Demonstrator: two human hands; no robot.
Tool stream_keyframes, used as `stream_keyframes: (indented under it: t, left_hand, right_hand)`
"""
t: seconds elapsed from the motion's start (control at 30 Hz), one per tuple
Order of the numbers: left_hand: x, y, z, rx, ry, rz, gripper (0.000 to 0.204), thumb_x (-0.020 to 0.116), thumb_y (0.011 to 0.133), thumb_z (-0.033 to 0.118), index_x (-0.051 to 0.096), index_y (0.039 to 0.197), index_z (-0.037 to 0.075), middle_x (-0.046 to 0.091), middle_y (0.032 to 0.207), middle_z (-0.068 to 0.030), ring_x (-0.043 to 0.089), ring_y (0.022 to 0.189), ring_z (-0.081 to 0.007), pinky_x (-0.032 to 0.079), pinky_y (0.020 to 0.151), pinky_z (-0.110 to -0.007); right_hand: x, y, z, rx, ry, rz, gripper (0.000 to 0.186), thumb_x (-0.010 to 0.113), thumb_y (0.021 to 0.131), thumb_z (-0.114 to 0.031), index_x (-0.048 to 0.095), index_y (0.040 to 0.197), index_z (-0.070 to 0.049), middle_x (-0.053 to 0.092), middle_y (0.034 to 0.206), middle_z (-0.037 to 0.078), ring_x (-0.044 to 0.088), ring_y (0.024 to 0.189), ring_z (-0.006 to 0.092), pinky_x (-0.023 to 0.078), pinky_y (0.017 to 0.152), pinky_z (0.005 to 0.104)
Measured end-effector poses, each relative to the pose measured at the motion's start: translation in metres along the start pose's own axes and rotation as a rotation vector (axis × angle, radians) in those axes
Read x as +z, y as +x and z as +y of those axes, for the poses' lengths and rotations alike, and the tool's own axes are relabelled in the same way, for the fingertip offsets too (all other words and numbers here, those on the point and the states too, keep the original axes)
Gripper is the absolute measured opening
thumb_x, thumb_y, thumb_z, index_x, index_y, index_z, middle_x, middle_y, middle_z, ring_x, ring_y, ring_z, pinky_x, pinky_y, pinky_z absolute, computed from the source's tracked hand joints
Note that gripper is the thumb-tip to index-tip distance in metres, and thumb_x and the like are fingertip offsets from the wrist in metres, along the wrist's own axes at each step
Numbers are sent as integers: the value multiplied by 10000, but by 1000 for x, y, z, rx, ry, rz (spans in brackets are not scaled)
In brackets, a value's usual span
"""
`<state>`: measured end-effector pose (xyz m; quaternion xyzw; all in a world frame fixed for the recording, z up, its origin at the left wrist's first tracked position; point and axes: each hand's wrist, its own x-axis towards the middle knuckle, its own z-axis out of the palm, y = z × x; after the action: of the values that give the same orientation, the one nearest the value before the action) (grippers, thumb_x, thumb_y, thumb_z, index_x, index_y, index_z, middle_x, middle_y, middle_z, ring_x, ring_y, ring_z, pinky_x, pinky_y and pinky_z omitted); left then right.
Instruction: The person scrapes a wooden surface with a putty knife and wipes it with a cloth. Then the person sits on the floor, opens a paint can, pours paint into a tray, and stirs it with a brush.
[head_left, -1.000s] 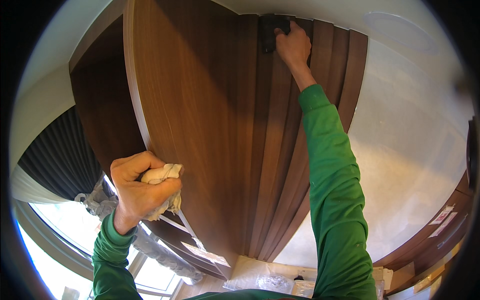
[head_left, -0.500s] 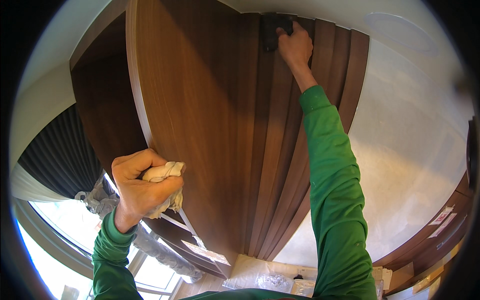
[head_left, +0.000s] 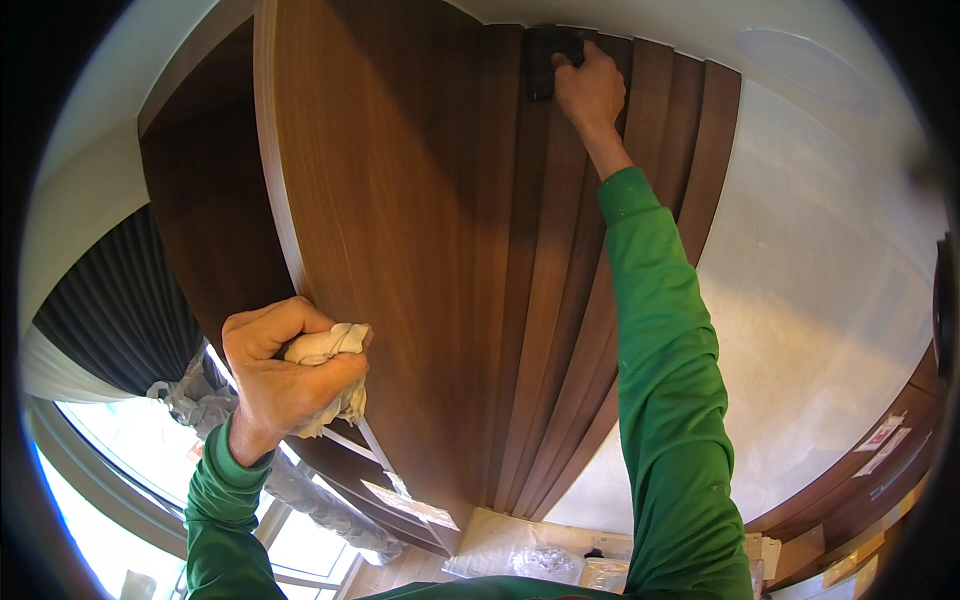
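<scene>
My right hand (head_left: pixel 592 88) reaches up to the top of the brown wood slat panel (head_left: pixel 565 250), close under the ceiling. Its fingers grip a flat, dark, block-like object (head_left: pixel 540 65) that lies against the slats; what kind of block it is I cannot make out. Lower on the left, my left hand (head_left: pixel 275 370) is closed round a crumpled cream cloth (head_left: pixel 335 345), part of which hangs below the fist. That hand is in front of the smooth wood panel (head_left: pixel 390 230), near its pale left edge. Green sleeves cover both forearms.
A pale wall (head_left: pixel 800 290) borders the slats on the right, under a white ceiling. Dark pleated curtain (head_left: pixel 120 300) and a bright window (head_left: pixel 125 445) are at left, beside a plastic-wrapped post (head_left: pixel 330 505). Clear plastic (head_left: pixel 545 565) and cardboard (head_left: pixel 800 555) lie below.
</scene>
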<state>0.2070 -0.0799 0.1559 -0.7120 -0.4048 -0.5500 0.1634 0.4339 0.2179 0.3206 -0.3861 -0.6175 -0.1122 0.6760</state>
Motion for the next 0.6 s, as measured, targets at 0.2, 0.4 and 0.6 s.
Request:
stream_keyframes:
  t: [0.2, 0.4, 0.6]
  left_hand:
    - [0, 0, 1, -6, 1, 7, 214, 810, 625, 79, 603, 620, 27, 620, 558, -42, 625, 478, -109, 473, 446, -209]
    - [1, 0, 1, 3, 3, 11, 210, 811, 621, 83, 610, 625, 25, 621, 561, -39, 620, 476, -108, 473, 449, -210]
    - [1, 0, 1, 1, 4, 16, 203, 813, 618, 80, 621, 632, 17, 624, 568, -37, 618, 485, -100, 470, 452, -210]
  right_hand:
    - [-1, -2, 1, 25, 36, -27, 485, 651, 860, -293, 611, 1250, -8, 690, 1071, 228, 650, 1024, 416, 507, 893, 490]
    - [0, 0, 3, 46, 40, -46, 510, 655, 862, -294, 596, 1281, -11, 690, 1073, 228, 651, 1031, 408, 505, 903, 486]
    - [-1, 0, 1, 25, 24, -44, 486, 658, 859, -294, 612, 1243, 1, 688, 1077, 231, 649, 1028, 417, 506, 892, 494]
